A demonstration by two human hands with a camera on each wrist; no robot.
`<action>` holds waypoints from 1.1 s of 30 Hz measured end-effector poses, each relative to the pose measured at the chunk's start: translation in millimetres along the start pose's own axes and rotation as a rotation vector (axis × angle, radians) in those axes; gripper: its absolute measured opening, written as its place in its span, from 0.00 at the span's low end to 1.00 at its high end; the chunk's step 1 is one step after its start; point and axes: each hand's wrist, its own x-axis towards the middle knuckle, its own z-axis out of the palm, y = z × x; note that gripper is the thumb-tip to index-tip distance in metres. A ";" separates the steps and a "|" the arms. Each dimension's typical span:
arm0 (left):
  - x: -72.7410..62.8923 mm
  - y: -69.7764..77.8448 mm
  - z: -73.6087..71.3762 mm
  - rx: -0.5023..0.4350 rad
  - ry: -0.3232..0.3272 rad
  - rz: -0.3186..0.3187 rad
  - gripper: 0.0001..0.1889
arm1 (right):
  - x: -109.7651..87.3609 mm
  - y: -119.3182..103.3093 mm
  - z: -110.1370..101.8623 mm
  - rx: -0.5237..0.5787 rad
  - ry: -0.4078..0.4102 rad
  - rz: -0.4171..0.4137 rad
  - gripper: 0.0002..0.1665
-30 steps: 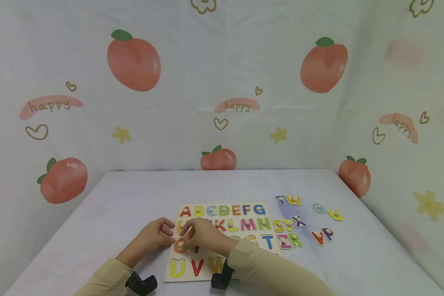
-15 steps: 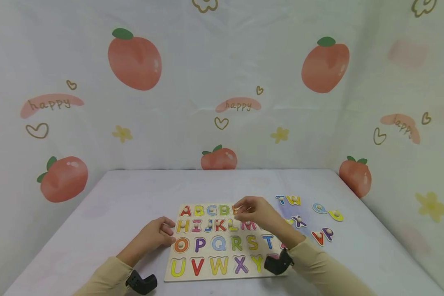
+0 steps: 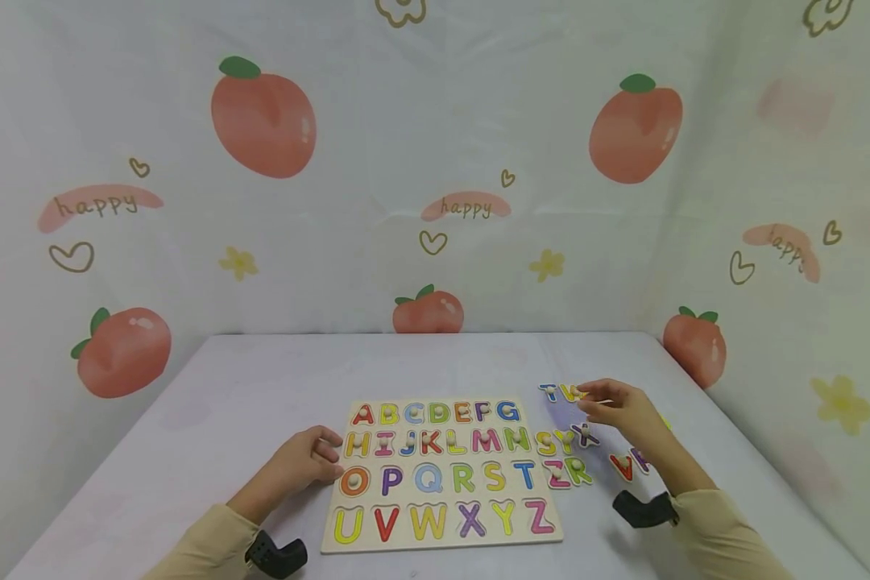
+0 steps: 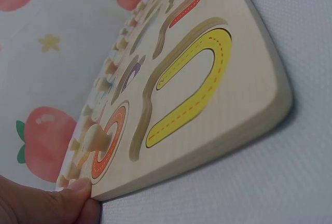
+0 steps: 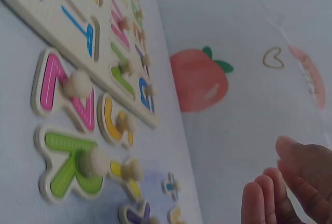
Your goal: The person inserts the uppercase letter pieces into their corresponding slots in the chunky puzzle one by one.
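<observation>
A wooden alphabet puzzle board point(image 3: 373, 500) lies flat on the table. Knobbed letters fill its top two rows, and the orange O point(image 3: 354, 482) sits in the third row; recesses from P onward show no knobs. My left hand point(image 3: 306, 459) touches the board's left edge, fingers loosely bent; the left wrist view has its thumb point(image 4: 78, 185) at the edge beside the O. My right hand point(image 3: 627, 412) hovers over loose letter pieces at the right, near the yellow W point(image 3: 569, 392). Its fingers point(image 5: 251, 203) and thumb stand apart, holding nothing.
Loose knobbed letters lie right of the board: the blue T point(image 3: 548, 391), purple X point(image 3: 586, 435), pink Z point(image 3: 557, 474), green R point(image 3: 578, 470), red V point(image 3: 622, 466) and several more. Some are partly hidden by the right hand. A printed curtain point(image 3: 362, 274) hangs behind the table.
The right hand has left the area of the O, crossing rightward over the board to the loose letters. The left hand stays at the board's left edge.
</observation>
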 end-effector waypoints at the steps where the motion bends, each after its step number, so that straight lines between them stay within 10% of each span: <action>1: -0.2 0.0 -0.2 0.000 -0.003 0.002 0.24 | -1.4 5.2 -5.5 -0.014 0.012 0.003 0.31; 20: -1.0 -0.1 2.2 0.019 0.028 0.007 0.23 | -26.5 76.5 -56.6 -0.189 -0.057 0.145 0.29; 33: -1.5 1.3 2.0 0.011 0.021 -0.001 0.22 | -26.7 81.7 -61.3 -0.269 -0.136 0.147 0.20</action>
